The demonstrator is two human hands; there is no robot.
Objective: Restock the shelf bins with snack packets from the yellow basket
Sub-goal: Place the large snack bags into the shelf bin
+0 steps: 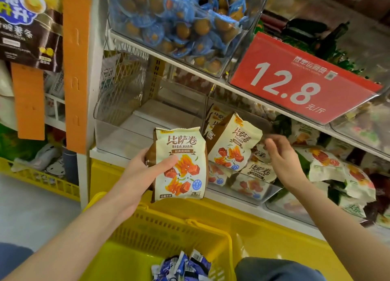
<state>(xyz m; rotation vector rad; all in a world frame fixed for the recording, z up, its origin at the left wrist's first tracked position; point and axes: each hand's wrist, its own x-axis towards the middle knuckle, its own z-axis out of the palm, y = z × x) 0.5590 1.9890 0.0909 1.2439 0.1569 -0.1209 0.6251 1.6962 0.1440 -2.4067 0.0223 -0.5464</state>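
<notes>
My left hand [145,168] grips a cream-and-brown snack packet [181,166] upright, in front of the shelf and above the yellow basket [168,223]. My right hand [282,156] hovers with fingers apart over a clear bin [249,194] that holds several matching packets; one packet [234,141] leans tilted just left of its fingertips, and I cannot tell whether they touch. To the left stands another clear bin [126,132] with nothing in it. Blue-and-white packets [183,268] lie at the bottom of the basket.
The upper shelf carries a clear bin of blue-wrapped snacks [181,20] and a red price sign [299,80] reading 12.8. Green-and-white packets [337,171] fill the bin to the right. An orange upright strip [76,69] and a yellow crate [42,179] stand at the left.
</notes>
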